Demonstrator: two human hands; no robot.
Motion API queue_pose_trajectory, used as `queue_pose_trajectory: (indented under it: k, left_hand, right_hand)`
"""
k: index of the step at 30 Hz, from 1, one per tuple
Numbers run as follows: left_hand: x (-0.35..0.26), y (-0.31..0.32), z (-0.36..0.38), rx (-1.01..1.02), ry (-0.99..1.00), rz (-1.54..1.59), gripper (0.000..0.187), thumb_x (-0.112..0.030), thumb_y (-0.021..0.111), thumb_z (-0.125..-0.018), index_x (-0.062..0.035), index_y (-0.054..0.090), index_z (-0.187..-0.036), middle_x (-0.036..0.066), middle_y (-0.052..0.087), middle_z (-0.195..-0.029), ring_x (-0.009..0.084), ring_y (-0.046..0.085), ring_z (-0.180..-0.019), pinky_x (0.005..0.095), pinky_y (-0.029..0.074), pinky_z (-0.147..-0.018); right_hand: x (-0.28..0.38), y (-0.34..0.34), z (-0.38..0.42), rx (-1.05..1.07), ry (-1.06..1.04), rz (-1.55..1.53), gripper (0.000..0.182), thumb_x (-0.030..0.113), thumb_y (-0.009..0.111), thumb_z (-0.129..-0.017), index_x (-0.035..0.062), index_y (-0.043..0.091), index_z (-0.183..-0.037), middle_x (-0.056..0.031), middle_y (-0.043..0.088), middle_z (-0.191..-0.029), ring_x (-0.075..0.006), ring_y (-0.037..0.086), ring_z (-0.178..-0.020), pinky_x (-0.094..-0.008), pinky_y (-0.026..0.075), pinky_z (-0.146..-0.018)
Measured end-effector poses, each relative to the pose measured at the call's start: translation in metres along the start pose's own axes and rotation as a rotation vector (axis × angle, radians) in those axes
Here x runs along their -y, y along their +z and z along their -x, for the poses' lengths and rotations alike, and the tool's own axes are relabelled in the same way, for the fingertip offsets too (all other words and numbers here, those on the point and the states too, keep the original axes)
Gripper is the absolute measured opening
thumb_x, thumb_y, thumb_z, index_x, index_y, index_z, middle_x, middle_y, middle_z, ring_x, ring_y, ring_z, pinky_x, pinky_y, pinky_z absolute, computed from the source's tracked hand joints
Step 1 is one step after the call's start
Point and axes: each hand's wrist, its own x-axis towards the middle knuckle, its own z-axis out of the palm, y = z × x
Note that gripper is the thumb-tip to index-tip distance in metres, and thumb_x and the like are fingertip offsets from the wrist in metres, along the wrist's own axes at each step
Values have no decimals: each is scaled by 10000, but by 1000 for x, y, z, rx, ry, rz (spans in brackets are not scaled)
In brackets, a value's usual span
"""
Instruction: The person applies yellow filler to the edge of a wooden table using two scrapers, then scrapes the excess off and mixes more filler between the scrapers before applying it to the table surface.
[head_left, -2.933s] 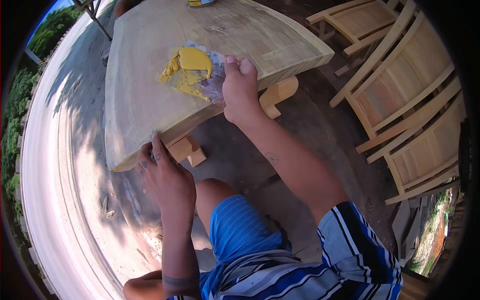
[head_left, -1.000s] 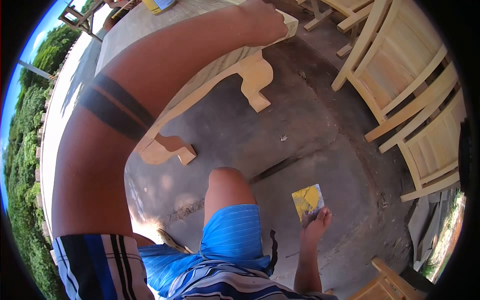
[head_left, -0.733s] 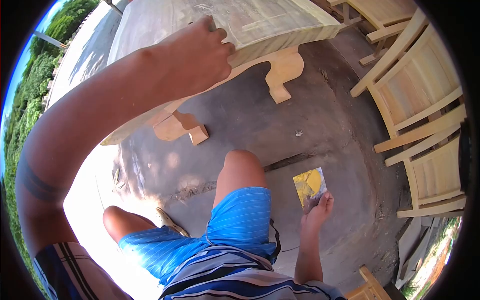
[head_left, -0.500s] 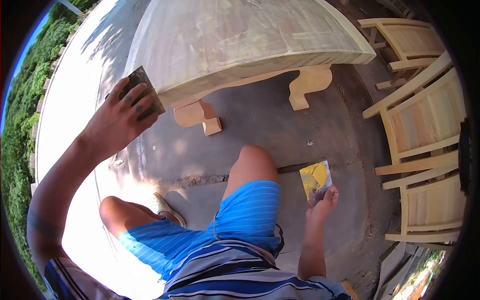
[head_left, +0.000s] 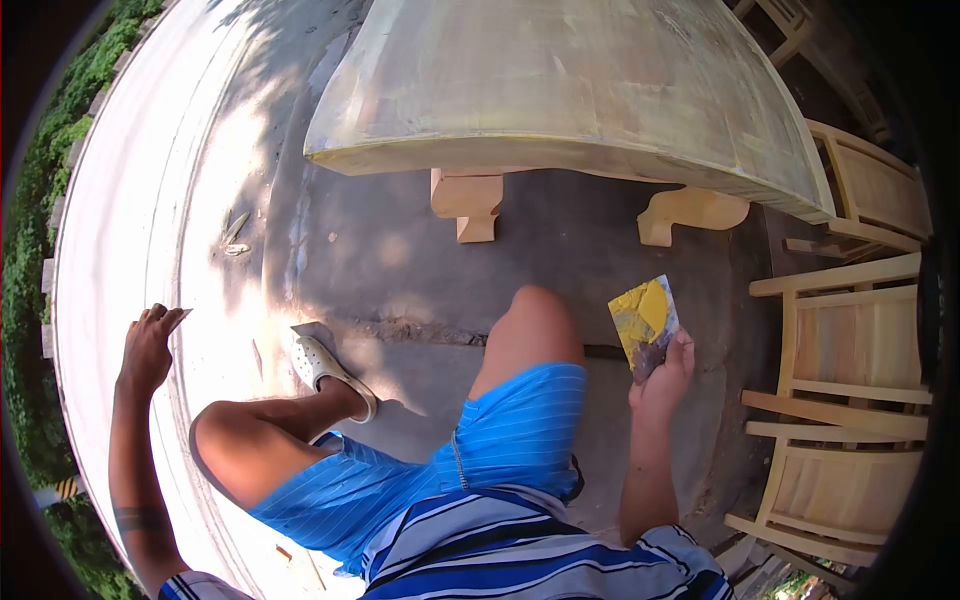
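My left hand (head_left: 146, 350) is out to the left, away from the table, its fingers closed on a thin flat putty scraper (head_left: 181, 318) seen nearly edge-on. Beside my right knee, my right hand (head_left: 664, 374) grips a square flat plate (head_left: 629, 308) by its lower corner. Thick yellow paste (head_left: 654, 308) covers much of that plate, with a darker smear near my fingers. In front of me stands a wooden table (head_left: 560, 90), its top and edge streaked with pale, yellowish smears. Neither hand touches it.
Scroll-shaped wooden feet (head_left: 468, 205) show under the table. Unpainted wooden chairs (head_left: 855, 335) line the right side. A cracked concrete floor (head_left: 400, 285) lies below, with my clog (head_left: 318, 365) on it. A sunlit road (head_left: 120, 220) and greenery are at the left.
My left hand has moved down and left, away from the table's corner, with the scraper turned edge-on. The view has shifted, and the plate remains in my right hand.
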Motion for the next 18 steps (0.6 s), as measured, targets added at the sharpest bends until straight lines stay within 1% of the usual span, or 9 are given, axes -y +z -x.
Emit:
queue_pose_trajectory:
  k: [5, 6, 9, 10, 12, 13, 14, 16, 18]
  left_hand:
    - [-37, -10, 24, 16, -91, 200, 449, 128, 390, -756, -37, 610, -1110, 166, 570, -1037, 346, 546, -993, 411, 442, -875]
    - [-32, -4, 25, -2, -31, 303, 490, 130, 359, -754, -14, 566, -1174, 154, 586, -1046, 317, 563, -1027, 387, 453, -876]
    - [-68, 0, 22, -229, 7, 1096, 537, 110, 348, -745, 14, 493, -1253, 127, 595, -1094, 251, 571, -1060, 338, 459, -879]
    - [-90, -30, 22, -124, -128, 1374, 560, 79, 365, -747, 32, 437, -1301, 119, 585, -1140, 205, 559, -1077, 311, 444, -905]
    - [-137, -76, 27, -48, -67, 1820, 533, 30, 464, -764, 26, 436, -1296, 119, 591, -1137, 190, 582, -1008, 264, 471, -760]
    - [-155, -87, 24, -13, 64, 1992, 520, 32, 488, -766, 38, 441, -1284, 131, 585, -1150, 229, 569, -1059, 339, 467, -876]
    - [-165, -85, 18, 45, 88, 2138, 543, 53, 513, -761, 45, 424, -1297, 148, 571, -1182, 260, 550, -1104, 403, 423, -975]
    - [-175, -100, 16, 167, 197, 2405, 533, 153, 473, -784, 30, 438, -1301, 157, 570, -1196, 254, 550, -1119, 393, 432, -983]
    - [-200, -125, 14, 168, 231, 2467, 528, 129, 479, -805, 16, 422, -1318, 153, 560, -1212, 252, 551, -1117, 378, 439, -971]
  right_hand:
    - [16, 9, 9, 179, 8, -50, 218, 228, 429, -991, 15, 468, -1014, -92, 580, -995, -162, 581, -911, -315, 486, -826]
    - [23, 12, 13, 203, 5, -39, 219, 233, 438, -986, 23, 494, -1018, -87, 594, -986, -151, 588, -894, -293, 492, -797]
    - [43, 28, 22, 331, 2, -118, 219, 235, 441, -986, 25, 495, -1015, -80, 594, -978, -143, 589, -887, -288, 491, -800]
    - [57, 37, 31, 365, 3, -90, 236, 245, 440, -985, 17, 485, -1024, -84, 593, -971, -143, 592, -888, -294, 496, -802]
    - [82, 55, 48, 446, -21, -110, 250, 254, 439, -985, 12, 474, -1037, -91, 593, -974, -147, 595, -891, -301, 499, -809]
    - [91, 68, 57, 496, -26, -122, 257, 259, 439, -985, 10, 469, -1043, -95, 593, -975, -149, 597, -892, -304, 500, -812]
    - [100, 81, 65, 571, -46, -129, 272, 268, 437, -984, 5, 455, -1053, -101, 592, -980, -157, 600, -900, -313, 502, -822]
    - [121, 115, 91, 548, -26, -132, 265, 262, 437, -985, 5, 448, -1045, -106, 591, -961, -145, 600, -869, -304, 506, -803]
    - [143, 129, 100, 508, 29, -108, 265, 260, 435, -987, -1, 445, -1035, -113, 586, -969, -138, 594, -876, -297, 504, -808]
